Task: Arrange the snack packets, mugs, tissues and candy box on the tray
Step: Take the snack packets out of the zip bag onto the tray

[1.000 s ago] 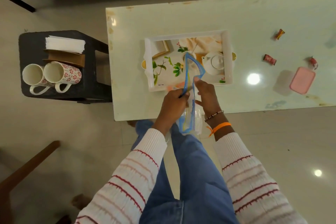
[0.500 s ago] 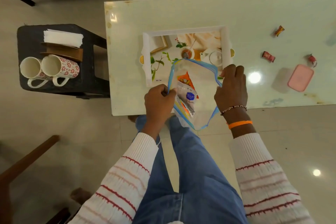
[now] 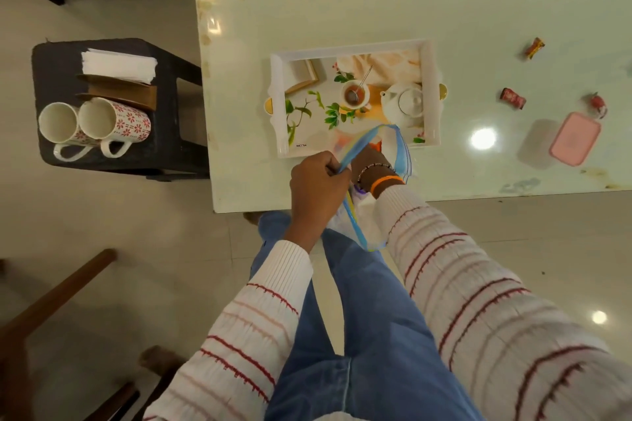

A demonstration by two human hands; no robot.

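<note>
Your left hand pinches the bag rim at the tray's near edge, right hand buried inside, grip unseen; likely fetching snack packets, next lift them onto the tray.

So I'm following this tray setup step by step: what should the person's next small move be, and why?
Probably draw a snack packet out of the zip bag and set it on the tray. The left hand pinches the bag's blue rim open, the right hand is reaching inside it, and nothing real lies on the tray.

white red-striped sleeves, blue jeans (orange wristband)
</note>
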